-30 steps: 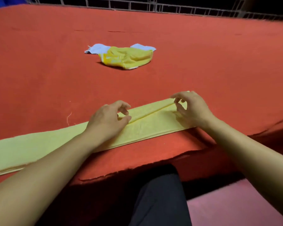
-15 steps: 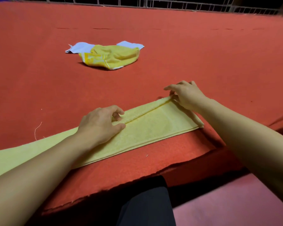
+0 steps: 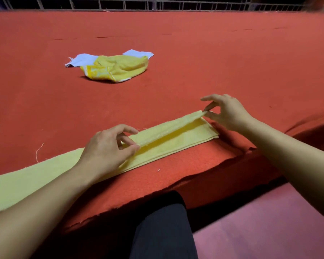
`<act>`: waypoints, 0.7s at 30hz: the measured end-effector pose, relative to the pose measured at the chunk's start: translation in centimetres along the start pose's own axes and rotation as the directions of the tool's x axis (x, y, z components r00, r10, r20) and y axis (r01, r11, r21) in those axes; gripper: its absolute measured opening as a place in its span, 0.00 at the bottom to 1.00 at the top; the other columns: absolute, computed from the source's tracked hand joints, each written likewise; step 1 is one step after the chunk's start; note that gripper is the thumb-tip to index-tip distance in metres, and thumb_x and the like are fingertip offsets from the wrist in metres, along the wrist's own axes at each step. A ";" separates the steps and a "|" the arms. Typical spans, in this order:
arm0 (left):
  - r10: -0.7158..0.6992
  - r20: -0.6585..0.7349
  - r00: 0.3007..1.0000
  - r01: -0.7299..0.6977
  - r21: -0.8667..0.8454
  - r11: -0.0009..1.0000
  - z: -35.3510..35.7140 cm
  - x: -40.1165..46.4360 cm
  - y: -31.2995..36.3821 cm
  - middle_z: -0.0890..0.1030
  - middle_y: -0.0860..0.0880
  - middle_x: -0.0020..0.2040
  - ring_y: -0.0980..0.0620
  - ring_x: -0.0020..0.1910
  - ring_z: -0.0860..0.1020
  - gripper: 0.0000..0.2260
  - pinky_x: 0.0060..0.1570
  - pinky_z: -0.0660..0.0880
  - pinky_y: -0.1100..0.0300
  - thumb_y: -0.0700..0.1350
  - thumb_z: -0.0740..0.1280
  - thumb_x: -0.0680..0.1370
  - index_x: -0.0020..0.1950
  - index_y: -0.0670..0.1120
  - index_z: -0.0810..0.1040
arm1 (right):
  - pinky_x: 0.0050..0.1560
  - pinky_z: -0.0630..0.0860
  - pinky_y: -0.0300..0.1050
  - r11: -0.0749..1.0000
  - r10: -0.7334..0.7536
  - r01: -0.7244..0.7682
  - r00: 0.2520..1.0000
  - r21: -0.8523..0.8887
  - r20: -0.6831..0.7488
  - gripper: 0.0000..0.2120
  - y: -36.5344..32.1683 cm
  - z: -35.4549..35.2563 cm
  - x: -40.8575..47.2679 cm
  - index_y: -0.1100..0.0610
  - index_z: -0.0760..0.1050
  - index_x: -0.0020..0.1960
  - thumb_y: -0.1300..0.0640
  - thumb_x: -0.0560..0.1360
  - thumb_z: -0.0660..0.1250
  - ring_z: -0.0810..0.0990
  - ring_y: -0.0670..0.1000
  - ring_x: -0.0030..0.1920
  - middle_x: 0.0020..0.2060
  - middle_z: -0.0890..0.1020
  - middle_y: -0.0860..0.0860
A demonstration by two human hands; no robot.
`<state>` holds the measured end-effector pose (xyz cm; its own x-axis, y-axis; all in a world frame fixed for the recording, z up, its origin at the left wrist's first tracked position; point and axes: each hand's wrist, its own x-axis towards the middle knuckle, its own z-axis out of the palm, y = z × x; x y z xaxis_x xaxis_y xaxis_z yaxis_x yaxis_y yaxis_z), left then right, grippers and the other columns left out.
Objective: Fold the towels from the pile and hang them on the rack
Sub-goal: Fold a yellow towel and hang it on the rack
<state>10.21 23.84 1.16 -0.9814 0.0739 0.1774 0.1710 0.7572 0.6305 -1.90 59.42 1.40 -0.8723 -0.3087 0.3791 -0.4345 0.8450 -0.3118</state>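
Observation:
A long pale yellow towel [image 3: 176,144] lies as a narrow strip along the near edge of the red table [image 3: 213,62], running off the left of the frame. My left hand [image 3: 108,148] pinches its far long edge near the middle. My right hand [image 3: 226,111] pinches the same edge at the strip's right end, lifting it a little off the layer below. Farther back at centre left sits the pile: a crumpled bright yellow towel [image 3: 118,69] on top of a white cloth [image 3: 82,59].
A metal railing [image 3: 157,4] runs along the far side of the table. The red cover's ragged front edge [image 3: 157,191] hangs over the near side. Below it are my dark-clothed leg [image 3: 163,232] and a pink floor [image 3: 260,227].
Both hands have gone from pressing the strip flat to pinching its far edge and raising it slightly. The view has tilted down, so the pile sits lower in the frame.

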 end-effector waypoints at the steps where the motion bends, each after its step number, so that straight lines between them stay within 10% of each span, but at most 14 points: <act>1: 0.007 0.006 1.000 -0.007 0.015 1.000 0.1 -0.3 0.1 0.81 0.70 0.38 0.64 0.39 0.77 0.11 0.48 0.76 0.57 0.52 0.74 0.72 0.51 0.61 0.77 | 0.50 0.63 0.41 1.000 0.002 -0.002 1.000 0.007 -0.002 0.22 0.2 0.0 -0.8 0.48 0.75 0.66 0.59 0.74 0.73 0.73 0.50 0.51 0.47 0.85 0.41; 21: 0.109 -0.020 0.994 -0.105 0.153 0.983 0.5 -4.9 -1.0 0.78 0.63 0.44 0.64 0.44 0.75 0.14 0.46 0.72 0.59 0.53 0.75 0.71 0.50 0.68 0.74 | 0.57 0.75 0.51 0.997 0.005 -0.007 1.000 -0.075 -0.026 0.18 -1.7 -0.2 -7.7 0.46 0.76 0.63 0.51 0.73 0.65 0.75 0.48 0.54 0.45 0.85 0.38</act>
<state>14.77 23.03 -0.76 -0.9549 0.1432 0.2600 0.2574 0.8358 0.4849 5.65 60.48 -0.80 -0.8684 -0.2933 0.3998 -0.4106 0.8774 -0.2482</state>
